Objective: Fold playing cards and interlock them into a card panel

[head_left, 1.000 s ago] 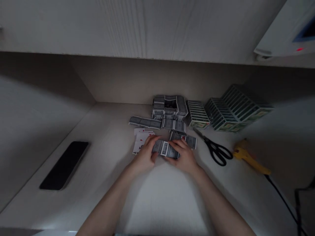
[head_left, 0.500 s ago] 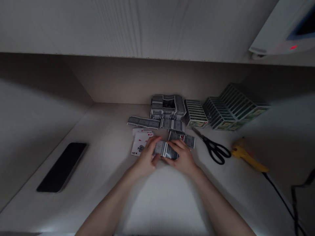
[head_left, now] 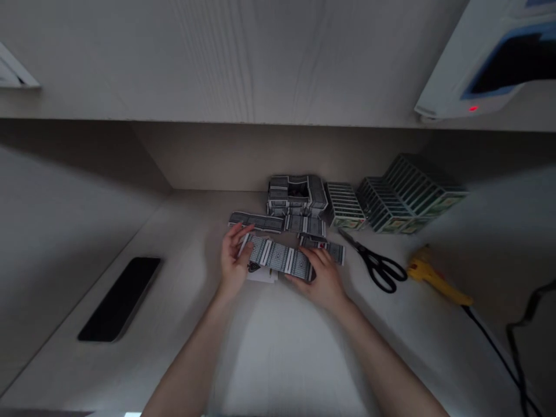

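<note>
A strip of joined playing cards (head_left: 278,256), backs up with a grey pattern and white bands, spans between my hands above the tabletop. My left hand (head_left: 234,258) grips its left end, thumb on top. At the other end, my right hand (head_left: 320,272) is closed on it. Loose face-up playing cards (head_left: 263,275) lie partly hidden under the strip. Just behind are another card strip (head_left: 256,221), a shorter card piece (head_left: 305,225) and more card pieces (head_left: 336,252). A box-like structure of folded cards (head_left: 297,194) with a square opening stands farther back.
To the right stand green-and-white card blocks (head_left: 346,205), with a larger stepped one (head_left: 423,191). Black-handled scissors (head_left: 377,263) and a yellow glue gun (head_left: 436,282) with a black cord lie nearer. A black phone (head_left: 121,298) rests at left. A shelf edge (head_left: 217,123) overhangs the back.
My left hand has moved left and the card piece between my hands now shows as a longer strip. It covers much of the face-up cards. The camera view has shifted slightly.
</note>
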### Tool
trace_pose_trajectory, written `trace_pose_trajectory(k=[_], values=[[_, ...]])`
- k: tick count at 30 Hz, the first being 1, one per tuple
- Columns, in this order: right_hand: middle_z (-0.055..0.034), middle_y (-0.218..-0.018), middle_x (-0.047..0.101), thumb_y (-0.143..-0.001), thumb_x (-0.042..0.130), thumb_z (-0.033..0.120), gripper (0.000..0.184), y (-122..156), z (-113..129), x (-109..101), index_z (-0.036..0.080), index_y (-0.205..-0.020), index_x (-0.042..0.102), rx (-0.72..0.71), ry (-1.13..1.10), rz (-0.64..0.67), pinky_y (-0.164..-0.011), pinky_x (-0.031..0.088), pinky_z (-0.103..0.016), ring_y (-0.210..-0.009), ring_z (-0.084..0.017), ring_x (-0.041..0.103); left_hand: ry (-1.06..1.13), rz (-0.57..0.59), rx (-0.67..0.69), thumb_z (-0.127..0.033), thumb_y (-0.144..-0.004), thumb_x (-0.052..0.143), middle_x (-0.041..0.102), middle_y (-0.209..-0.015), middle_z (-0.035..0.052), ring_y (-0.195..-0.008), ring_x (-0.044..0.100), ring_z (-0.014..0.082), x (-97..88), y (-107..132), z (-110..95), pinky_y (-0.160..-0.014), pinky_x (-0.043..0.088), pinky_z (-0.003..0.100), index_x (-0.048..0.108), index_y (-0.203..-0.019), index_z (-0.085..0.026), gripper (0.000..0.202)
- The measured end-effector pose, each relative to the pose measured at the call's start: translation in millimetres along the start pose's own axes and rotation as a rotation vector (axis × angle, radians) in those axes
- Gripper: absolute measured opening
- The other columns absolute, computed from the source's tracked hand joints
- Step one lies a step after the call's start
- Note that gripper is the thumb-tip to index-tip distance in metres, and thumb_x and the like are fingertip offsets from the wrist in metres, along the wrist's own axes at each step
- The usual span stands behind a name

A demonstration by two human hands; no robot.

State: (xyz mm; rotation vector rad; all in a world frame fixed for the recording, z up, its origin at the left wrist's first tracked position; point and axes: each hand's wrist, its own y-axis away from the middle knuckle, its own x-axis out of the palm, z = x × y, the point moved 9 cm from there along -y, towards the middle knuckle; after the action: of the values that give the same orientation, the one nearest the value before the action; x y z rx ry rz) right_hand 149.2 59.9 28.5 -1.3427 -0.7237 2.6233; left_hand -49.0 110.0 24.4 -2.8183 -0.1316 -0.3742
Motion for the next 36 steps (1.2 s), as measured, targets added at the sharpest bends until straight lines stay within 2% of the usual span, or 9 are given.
trace_pose_trajectory(k=[2, 5, 9, 13, 16, 19, 23, 30, 36], values=[[-0.0105, -0.099, 0.056, -0.065, 0.06, 0.051, 0.055, 1.0, 0.4, 2.3, 0.018, -0.109, 0.052, 0.025, -0.041, 0.003, -0.079, 0.043, -0.04, -0.093, -0.026, 0.053, 0.172, -0.037, -0.099, -0.02, -0.071, 0.06, 0.058, -0.112, 0.0069, -0.101, 0.054, 0.0184, -1.7, -0.9, 7.4, -0.082, 0.042, 0.03, 0.047, -0.115, -0.023, 0.046], [-0.0097, -0.098, 0.056, -0.065, 0.062, 0.049, 0.054, 5.0, 4.5, 10.7, 0.019, -0.108, 0.051, 0.065, -0.089, 0.046, -0.074, 0.045, -0.037, -0.09, -0.025, 0.054, 0.444, -0.074, -0.317, -0.027, -0.074, 0.056, 0.063, -0.095, 0.0049, -0.088, 0.059, 0.0183, 5.8, 3.7, 27.1, -0.078, 0.045, 0.032, 0.053, -0.109, -0.02, 0.036], [-0.0103, -0.099, 0.055, -0.063, 0.063, 0.05, 0.058, 13.1, 12.9, 24.8, 0.018, -0.11, 0.049, 0.092, -0.133, 0.103, -0.074, 0.046, -0.037, -0.092, -0.025, 0.054, 0.655, -0.136, -0.502, -0.035, -0.076, 0.051, 0.063, -0.076, 0.0033, -0.076, 0.061, 0.0177, 17.1, 12.5, 42.7, -0.077, 0.046, 0.036, 0.059, -0.094, -0.016, 0.027], [-0.0104, -0.097, 0.055, -0.063, 0.063, 0.051, 0.057, 18.5, 16.4, 31.0, 0.017, -0.108, 0.052, 0.091, -0.174, 0.074, -0.076, 0.046, -0.036, -0.092, -0.025, 0.054, 0.679, -0.264, -0.503, -0.032, -0.074, 0.052, 0.057, -0.06, -0.0015, -0.062, 0.059, 0.0144, 13.2, 17.7, 48.0, -0.075, 0.047, 0.037, 0.056, -0.077, -0.017, 0.016], [-0.01, -0.095, 0.055, -0.063, 0.064, 0.047, 0.055, 19.7, 15.0, 30.4, 0.017, -0.107, 0.052, 0.081, -0.208, 0.021, -0.076, 0.047, -0.035, -0.09, -0.024, 0.055, 0.655, -0.303, -0.483, -0.032, -0.071, 0.053, 0.056, -0.059, -0.0024, -0.061, 0.059, 0.0151, 12.5, 21.2, 50.8, -0.073, 0.048, 0.038, 0.053, -0.075, -0.018, 0.014], [-0.0108, -0.096, 0.054, -0.061, 0.067, 0.046, 0.056, 19.8, 12.6, 27.9, 0.016, -0.106, 0.052, 0.076, -0.213, -0.029, -0.078, 0.046, -0.036, -0.093, -0.025, 0.054, 0.633, -0.291, -0.456, -0.033, -0.071, 0.053, 0.057, -0.06, -0.0016, -0.064, 0.061, 0.0174, 15.3, 23.7, 50.5, -0.074, 0.047, 0.041, 0.051, -0.075, -0.018, 0.015], [-0.0099, -0.094, 0.055, -0.061, 0.067, 0.044, 0.054, 19.6, 11.9, 29.3, 0.017, -0.106, 0.053, 0.076, -0.216, -0.01, -0.077, 0.047, -0.037, -0.09, -0.024, 0.055, 0.591, -0.258, -0.44, -0.033, -0.074, 0.049, 0.059, -0.06, -0.0004, -0.065, 0.062, 0.0191, 18.9, 26.2, 48.6, -0.077, 0.046, 0.042, 0.049, -0.074, -0.019, 0.014], [-0.01, -0.093, 0.054, -0.061, 0.067, 0.044, 0.054, 20.1, 11.1, 28.3, 0.015, -0.105, 0.055, 0.085, -0.183, -0.008, -0.077, 0.047, -0.035, -0.091, -0.024, 0.054, 0.537, -0.296, -0.469, -0.034, -0.075, 0.049, 0.061, -0.063, 0.0011, -0.073, 0.064, 0.0241, 17.1, 30.7, 52.7, -0.074, 0.047, 0.045, 0.048, -0.079, -0.019, 0.016], [-0.0092, -0.092, 0.055, -0.06, 0.068, 0.043, 0.053, 19.3, 10.6, 29.7, 0.017, -0.104, 0.056, 0.089, -0.211, 0.012, -0.077, 0.047, -0.036, -0.09, -0.024, 0.054, 0.527, -0.321, -0.44, -0.035, -0.074, 0.05, 0.061, -0.063, 0.0014, -0.071, 0.064, 0.0244, 16.0, 33.1, 48.0, -0.072, 0.047, 0.047, 0.049, -0.08, -0.019, 0.017]])
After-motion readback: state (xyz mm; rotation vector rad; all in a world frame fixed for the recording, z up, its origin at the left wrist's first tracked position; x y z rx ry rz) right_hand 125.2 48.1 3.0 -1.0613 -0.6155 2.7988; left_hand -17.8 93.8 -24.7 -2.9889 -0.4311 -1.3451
